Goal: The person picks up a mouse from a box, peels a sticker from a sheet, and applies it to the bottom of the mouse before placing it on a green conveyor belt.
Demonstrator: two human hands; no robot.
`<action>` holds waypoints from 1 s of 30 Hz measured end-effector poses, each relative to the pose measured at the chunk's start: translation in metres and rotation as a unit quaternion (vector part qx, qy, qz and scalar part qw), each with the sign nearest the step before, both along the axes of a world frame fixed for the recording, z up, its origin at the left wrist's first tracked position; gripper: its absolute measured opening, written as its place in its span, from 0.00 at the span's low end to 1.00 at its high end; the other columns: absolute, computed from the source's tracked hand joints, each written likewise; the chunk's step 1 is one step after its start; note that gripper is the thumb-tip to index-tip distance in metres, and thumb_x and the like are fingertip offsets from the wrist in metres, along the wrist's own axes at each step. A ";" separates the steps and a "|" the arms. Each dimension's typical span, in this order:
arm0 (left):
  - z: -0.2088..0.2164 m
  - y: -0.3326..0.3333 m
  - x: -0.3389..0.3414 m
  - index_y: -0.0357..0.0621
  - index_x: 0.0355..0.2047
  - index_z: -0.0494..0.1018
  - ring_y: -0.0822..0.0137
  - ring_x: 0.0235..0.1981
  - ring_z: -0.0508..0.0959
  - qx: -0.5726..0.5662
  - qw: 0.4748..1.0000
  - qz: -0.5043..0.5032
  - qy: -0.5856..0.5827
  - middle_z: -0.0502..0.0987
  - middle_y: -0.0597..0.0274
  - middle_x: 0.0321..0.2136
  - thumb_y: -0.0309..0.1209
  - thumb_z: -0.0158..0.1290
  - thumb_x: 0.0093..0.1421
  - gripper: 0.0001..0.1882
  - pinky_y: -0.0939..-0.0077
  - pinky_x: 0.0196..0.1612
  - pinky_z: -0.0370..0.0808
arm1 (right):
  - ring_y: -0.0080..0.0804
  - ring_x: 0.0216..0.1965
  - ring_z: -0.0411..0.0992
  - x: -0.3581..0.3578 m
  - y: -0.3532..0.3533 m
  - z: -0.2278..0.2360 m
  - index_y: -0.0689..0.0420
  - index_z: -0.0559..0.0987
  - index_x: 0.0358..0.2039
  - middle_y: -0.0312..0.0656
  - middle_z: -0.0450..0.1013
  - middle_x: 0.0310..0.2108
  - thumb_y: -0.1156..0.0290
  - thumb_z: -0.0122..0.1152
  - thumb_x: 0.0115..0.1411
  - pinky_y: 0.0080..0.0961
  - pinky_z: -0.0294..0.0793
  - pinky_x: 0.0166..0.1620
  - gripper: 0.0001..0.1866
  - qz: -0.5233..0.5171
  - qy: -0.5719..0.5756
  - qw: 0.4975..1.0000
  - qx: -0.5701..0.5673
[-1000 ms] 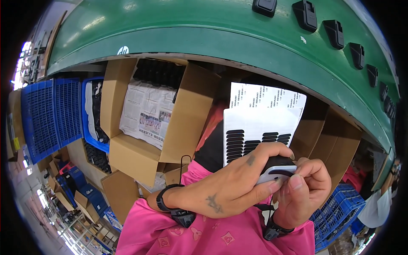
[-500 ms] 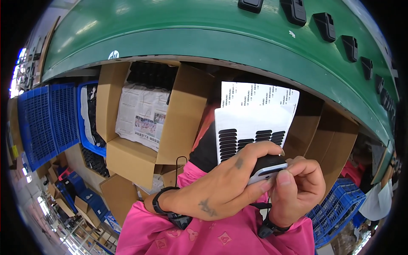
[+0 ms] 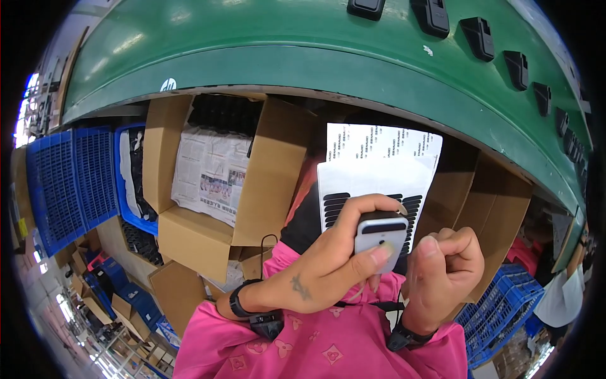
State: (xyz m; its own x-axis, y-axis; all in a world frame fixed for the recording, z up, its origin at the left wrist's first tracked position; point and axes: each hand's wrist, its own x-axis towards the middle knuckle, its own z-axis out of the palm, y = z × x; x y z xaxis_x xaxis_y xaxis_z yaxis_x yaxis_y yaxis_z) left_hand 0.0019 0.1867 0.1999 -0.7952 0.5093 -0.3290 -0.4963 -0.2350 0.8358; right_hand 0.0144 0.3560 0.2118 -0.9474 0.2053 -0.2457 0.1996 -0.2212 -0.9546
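My left hand [image 3: 344,256] is wrapped round a small silver-grey rounded device [image 3: 374,243] with a glossy black strip across its upper end. The thumb lies on its silver face and the index finger curls over the top. Just right of the device and apart from it, my right hand [image 3: 445,268] is closed, thumb pressed to the bent index finger. Whether anything thin sits in that pinch is too small to make out. Beneath the left hand, white sticker sheets [image 3: 379,174] with rows of black oblong stickers rest over my lap, partly hidden by the hand.
Black wedge-shaped holders [image 3: 478,39] stand in a row on the green bench [image 3: 265,28]. Beneath it, an open cardboard box [image 3: 268,170] contains newspaper [image 3: 208,174] and black parts. Blue crates [image 3: 72,183] flank me left and right, with another cardboard box [image 3: 499,208] at right.
The device has tilted so that its silver face shows, and moved slightly left with my left hand. My right hand has come away from the device's edge, still closed.
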 end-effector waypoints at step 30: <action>-0.075 -0.023 0.022 0.37 0.55 0.59 0.71 0.34 0.74 0.058 0.989 0.128 -0.056 0.73 0.55 0.38 0.59 0.37 0.64 0.37 0.79 0.34 0.72 | 0.39 0.36 0.68 0.014 -0.003 -0.087 0.63 0.79 0.42 0.45 0.69 0.36 0.83 0.65 0.48 0.29 0.70 0.36 0.18 0.181 0.219 0.789 0.545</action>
State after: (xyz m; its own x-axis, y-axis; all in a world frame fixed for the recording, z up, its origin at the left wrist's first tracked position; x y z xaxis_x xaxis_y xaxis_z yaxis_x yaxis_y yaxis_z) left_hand 0.0241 0.1640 0.1249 -0.8651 0.3353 -0.3730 -0.4954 -0.4559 0.7394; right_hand 0.0283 0.3526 0.1245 -0.9377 -0.2348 0.2561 -0.3397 0.7748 -0.5332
